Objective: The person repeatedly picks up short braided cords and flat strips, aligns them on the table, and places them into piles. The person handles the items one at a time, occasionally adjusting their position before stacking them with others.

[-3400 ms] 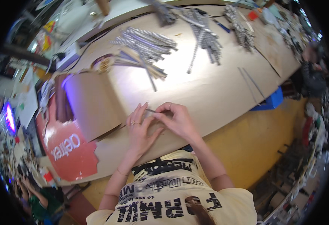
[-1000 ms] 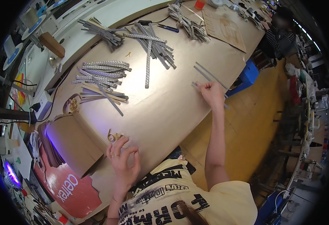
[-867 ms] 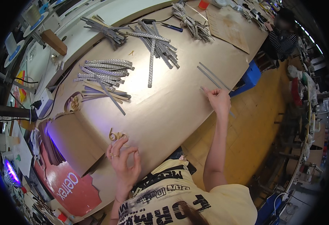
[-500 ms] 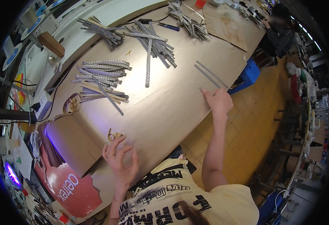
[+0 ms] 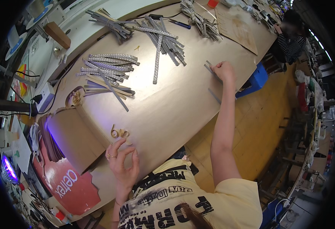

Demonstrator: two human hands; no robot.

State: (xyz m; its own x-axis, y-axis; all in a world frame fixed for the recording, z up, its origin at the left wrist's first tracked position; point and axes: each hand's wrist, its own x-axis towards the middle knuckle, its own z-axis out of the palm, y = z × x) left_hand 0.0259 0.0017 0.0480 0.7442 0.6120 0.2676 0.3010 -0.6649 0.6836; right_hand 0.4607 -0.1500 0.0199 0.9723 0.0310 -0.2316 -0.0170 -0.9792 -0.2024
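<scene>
At the right side of the table, my right hand [image 5: 224, 71] is closed in a pinch over two thin grey strips [image 5: 208, 65]. Their far ends stick out past the fingertips, and the hand partly hides the rest. Another grey strip [image 5: 214, 95] lies nearer me, beside my right forearm. My left hand [image 5: 122, 162] hovers by the near table edge with fingers curved and apart, holding nothing. Just beyond its fingertips lie curled tan scraps [image 5: 119, 132].
Braided silver strips [image 5: 110, 68] lie left of centre, with flat tan and grey strips [image 5: 106, 89] below. More bundles [image 5: 165, 42] and a pen [image 5: 179, 24] are farther back. A brown folded sheet [image 5: 76, 137] lies left; a blue stool [image 5: 257, 80] stands beyond the right edge. Another person sits far right.
My right hand has moved away from me to the two parallel grey strips. A separate strip now shows near where it was. My left hand stays nearly still; the view has shifted slightly.
</scene>
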